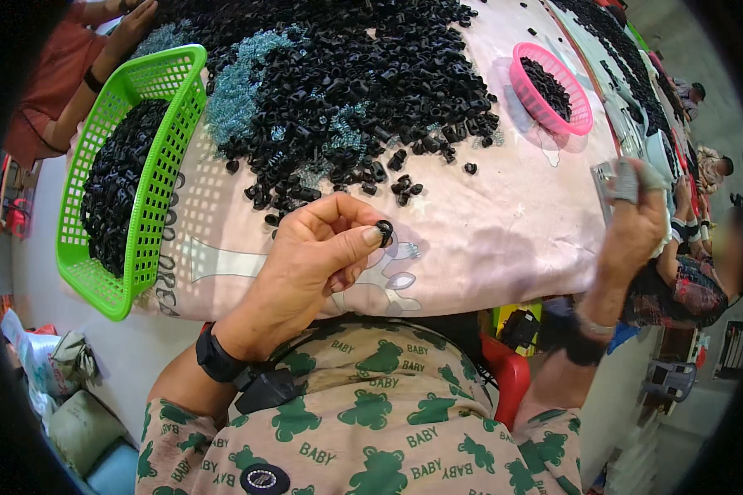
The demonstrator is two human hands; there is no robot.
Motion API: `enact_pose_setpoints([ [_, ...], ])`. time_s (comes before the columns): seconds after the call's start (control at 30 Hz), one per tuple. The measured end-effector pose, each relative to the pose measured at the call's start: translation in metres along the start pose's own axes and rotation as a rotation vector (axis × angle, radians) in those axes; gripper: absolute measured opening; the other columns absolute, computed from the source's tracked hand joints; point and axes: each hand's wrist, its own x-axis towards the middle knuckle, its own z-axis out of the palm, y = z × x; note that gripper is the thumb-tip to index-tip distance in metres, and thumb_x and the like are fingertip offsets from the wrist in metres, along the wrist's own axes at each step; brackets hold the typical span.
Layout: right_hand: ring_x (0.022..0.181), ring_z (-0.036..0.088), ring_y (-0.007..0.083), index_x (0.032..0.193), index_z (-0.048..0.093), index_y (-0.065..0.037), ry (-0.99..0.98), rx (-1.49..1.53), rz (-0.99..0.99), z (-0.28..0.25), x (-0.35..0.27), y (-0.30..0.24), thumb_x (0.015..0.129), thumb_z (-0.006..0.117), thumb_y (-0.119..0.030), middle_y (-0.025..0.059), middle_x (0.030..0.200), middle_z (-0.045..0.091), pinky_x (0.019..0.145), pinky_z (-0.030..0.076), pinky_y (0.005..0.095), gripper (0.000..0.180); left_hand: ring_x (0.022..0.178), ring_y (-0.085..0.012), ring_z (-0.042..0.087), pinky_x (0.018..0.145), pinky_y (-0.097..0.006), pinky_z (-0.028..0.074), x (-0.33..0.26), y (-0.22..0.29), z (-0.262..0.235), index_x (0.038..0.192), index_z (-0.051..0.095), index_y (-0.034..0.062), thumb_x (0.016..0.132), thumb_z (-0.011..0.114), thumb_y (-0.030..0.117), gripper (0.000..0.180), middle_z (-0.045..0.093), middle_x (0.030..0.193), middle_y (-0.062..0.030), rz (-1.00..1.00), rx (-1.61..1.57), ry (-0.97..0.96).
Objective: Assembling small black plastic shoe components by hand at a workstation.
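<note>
My left hand (318, 247) is closed in a pinch in front of me, thumb and forefinger on a small black plastic part (384, 233) with a ring-like end. Beyond it spreads a big heap of small black plastic parts (388, 91) on the pale pink cloth. Out at the right edge of the table my right hand (636, 219) is raised, slightly blurred, with grey coverings on its fingertips. Its fingers are curled together; what they hold, if anything, cannot be made out. A flat silvery thing (601, 183) lies just beside it.
Clear bluish small springs (243, 91) lie among the heap. At left stands a green basket (128, 301) of black parts; at far right, a pink basket (582, 115) holds more. Another person's arm (78, 99) reaches in at upper left. Other people sit along the right.
</note>
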Motion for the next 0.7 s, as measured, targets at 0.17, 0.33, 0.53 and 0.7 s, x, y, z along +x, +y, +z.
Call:
enact_pose_setpoints([
  [0.17, 0.078, 0.065, 0.0211, 0.102, 0.063, -0.003, -0.070, -0.888, -0.212, -0.078, 0.049, 0.070, 0.084, 0.062, -0.011, 0.0123, 0.087, 0.068, 0.072, 0.051, 0.0316, 0.019, 0.051, -0.0006, 0.042, 0.045, -0.014, 0.033, 0.004, 0.001, 0.006, 0.093, 0.060, 0.0054, 0.086, 0.064, 0.009, 0.009, 0.053, 0.068, 0.0041, -0.013, 0.016, -0.018],
  [0.33, 0.077, 0.064, 0.0277, 0.098, 0.064, -0.004, -0.296, -0.998, -0.052, -0.118, 0.059, 0.130, 0.073, 0.059, -0.008, 0.0182, 0.085, 0.065, 0.074, 0.049, 0.0349, 0.026, 0.049, -0.0038, 0.045, 0.040, -0.016, 0.029, -0.001, 0.005, 0.008, 0.093, 0.055, 0.0057, 0.086, 0.062, 0.008, 0.010, 0.059, 0.075, -0.0028, -0.016, -0.002, 0.019],
  [0.53, 0.072, 0.057, 0.0140, 0.097, 0.064, -0.002, -0.159, -0.604, 0.119, -0.105, 0.042, 0.081, 0.080, 0.057, -0.006, 0.0062, 0.081, 0.064, 0.067, 0.045, 0.0261, 0.018, 0.049, -0.0045, 0.045, 0.040, -0.017, 0.030, 0.003, 0.001, 0.000, 0.093, 0.056, 0.0048, 0.084, 0.067, 0.009, 0.015, 0.062, 0.080, -0.0073, 0.018, -0.052, -0.008],
  [0.7, 0.074, 0.053, 0.0065, 0.100, 0.063, -0.001, -0.189, -0.231, 0.154, -0.063, 0.029, 0.048, 0.084, 0.059, -0.004, 0.0001, 0.083, 0.061, 0.065, 0.043, 0.0201, 0.017, 0.050, -0.0050, 0.046, 0.040, -0.016, 0.031, 0.001, -0.003, 0.003, 0.093, 0.056, 0.0040, 0.085, 0.065, 0.008, 0.013, 0.063, 0.081, -0.0089, -0.007, -0.060, -0.020],
])
